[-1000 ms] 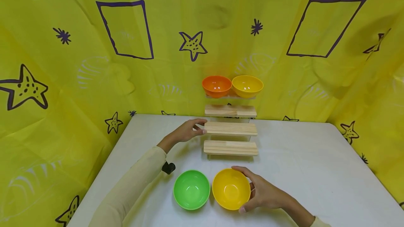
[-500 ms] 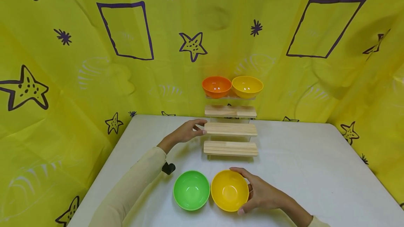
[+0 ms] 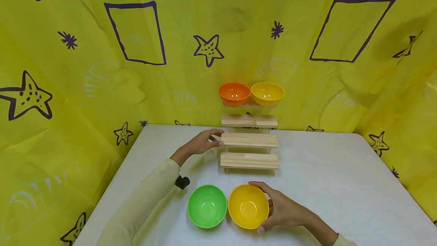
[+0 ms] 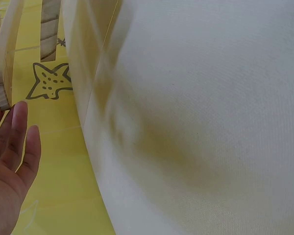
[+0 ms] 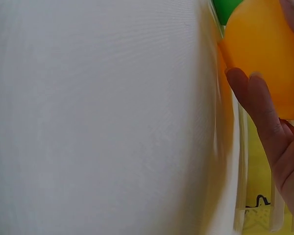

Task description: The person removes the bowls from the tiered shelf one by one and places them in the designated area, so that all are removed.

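Observation:
My left hand [image 3: 203, 142] pinches the left end of a wooden step [image 3: 249, 139], the second from the bottom of a tiered display stand. In the left wrist view the fingertips meet the end of that wooden board [image 4: 3, 95]. Thumb and fingers of my right hand [image 3: 285, 208] grip the right side of a deep-yellow bowl [image 3: 248, 207] near the table's front. Right beside it, rim to rim, sits a green bowl [image 3: 207, 207]. The right wrist view shows the yellow bowl's outer wall [image 5: 264, 54] with fingers against it.
On the stand's top step are an orange bowl [image 3: 234, 95] and a lighter yellow bowl [image 3: 268, 94]. A small black object [image 3: 182, 182] shows beside the left sleeve. Yellow patterned curtain [image 3: 191, 75] surrounds the white table [image 3: 341, 177] at the back and sides.
My right hand has slid the deep-yellow bowl slightly left, up against the green bowl, and it has stayed there for the last half second. The left hand has kept its place.

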`<move>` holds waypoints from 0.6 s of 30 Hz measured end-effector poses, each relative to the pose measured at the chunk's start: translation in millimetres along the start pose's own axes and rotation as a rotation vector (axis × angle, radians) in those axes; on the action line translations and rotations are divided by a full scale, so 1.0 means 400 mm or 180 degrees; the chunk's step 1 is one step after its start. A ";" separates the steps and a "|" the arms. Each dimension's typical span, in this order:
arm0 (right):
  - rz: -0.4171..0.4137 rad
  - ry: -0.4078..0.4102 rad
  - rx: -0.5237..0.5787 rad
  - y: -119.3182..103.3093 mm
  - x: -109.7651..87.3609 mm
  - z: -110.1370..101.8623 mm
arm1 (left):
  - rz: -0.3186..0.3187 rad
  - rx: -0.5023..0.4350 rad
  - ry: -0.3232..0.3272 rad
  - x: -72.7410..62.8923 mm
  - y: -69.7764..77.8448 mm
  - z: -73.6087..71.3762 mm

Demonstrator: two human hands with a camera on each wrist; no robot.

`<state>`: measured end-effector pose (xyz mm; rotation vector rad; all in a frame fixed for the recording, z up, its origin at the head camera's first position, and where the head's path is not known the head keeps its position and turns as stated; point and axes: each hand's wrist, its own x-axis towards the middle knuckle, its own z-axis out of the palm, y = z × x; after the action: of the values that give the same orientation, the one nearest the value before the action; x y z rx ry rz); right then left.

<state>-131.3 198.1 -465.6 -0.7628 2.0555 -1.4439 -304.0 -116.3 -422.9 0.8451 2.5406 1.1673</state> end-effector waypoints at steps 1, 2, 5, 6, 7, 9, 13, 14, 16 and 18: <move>0.0004 -0.0001 -0.0002 0.000 0.000 0.000 | 0.0004 0.0000 0.0001 0.001 -0.001 0.000; 0.0011 -0.0001 -0.0006 0.000 0.000 -0.001 | 0.0000 -0.0005 0.0004 0.001 -0.001 0.001; 0.0022 -0.0016 -0.0001 0.001 0.000 -0.002 | -0.0022 -0.0014 0.0004 0.002 -0.001 0.001; 0.0023 -0.0019 -0.0003 0.001 0.000 -0.002 | -0.0025 -0.0018 0.0002 0.002 -0.001 0.001; 0.0021 -0.0019 -0.0006 0.001 0.000 -0.003 | -0.0029 -0.0020 0.0001 0.002 0.000 0.001; 0.0004 -0.0028 0.0001 0.002 0.001 -0.003 | -0.0028 -0.0019 -0.0004 0.002 0.002 0.000; -0.0006 -0.0055 0.0028 0.001 0.000 -0.004 | -0.0032 -0.0026 -0.0008 0.000 0.005 -0.001; 0.0000 -0.0064 0.0041 0.001 0.000 -0.004 | -0.0033 -0.0031 -0.0007 -0.001 0.005 -0.001; 0.0029 -0.0080 0.0071 -0.001 0.000 -0.004 | -0.0040 -0.0035 -0.0003 0.000 0.006 -0.001; 0.0060 -0.0092 0.0094 -0.002 -0.001 -0.004 | -0.0044 -0.0034 0.0000 -0.001 0.006 -0.001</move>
<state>-132.2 199.2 -464.3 -0.7460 2.0100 -1.4416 -303.0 -115.5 -421.1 0.8239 2.5339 1.1758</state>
